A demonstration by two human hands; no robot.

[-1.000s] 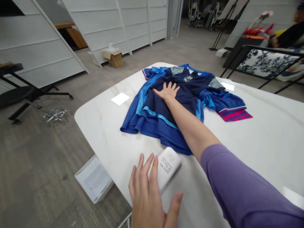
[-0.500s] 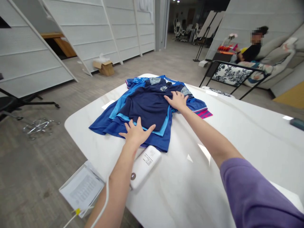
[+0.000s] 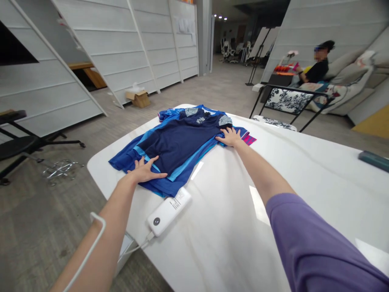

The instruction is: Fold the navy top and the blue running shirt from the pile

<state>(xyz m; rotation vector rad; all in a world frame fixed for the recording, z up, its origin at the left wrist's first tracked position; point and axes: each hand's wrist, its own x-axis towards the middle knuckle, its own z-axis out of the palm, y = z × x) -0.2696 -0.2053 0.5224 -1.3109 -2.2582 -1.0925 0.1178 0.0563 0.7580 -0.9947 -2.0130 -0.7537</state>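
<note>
A dark navy T-shirt (image 3: 179, 138) lies spread on top of a stack of shirts, its grey-patterned shoulders toward the far end. Beneath it show a light blue layer and a royal blue shirt (image 3: 188, 176). My left hand (image 3: 145, 170) rests with fingers spread on the near hem of the stack. At the right side, below the patterned shoulder, my right hand (image 3: 230, 137) presses on the cloth with its fingers apart. A corner of pink striped cloth (image 3: 249, 140) sticks out beyond that hand.
A white power bank (image 3: 170, 211) with a cable lies by the shirts' near hem on the white table (image 3: 231, 227). A dark case (image 3: 374, 160) sits at the table's right. Beyond stand a patterned chair (image 3: 288, 99), a cardboard box (image 3: 138, 98) and a seated person (image 3: 317, 69).
My left hand has moved left along the hem, and my right hand has slid toward the shoulder edge. The navy shirt's lower part is now shifted left and spread wider.
</note>
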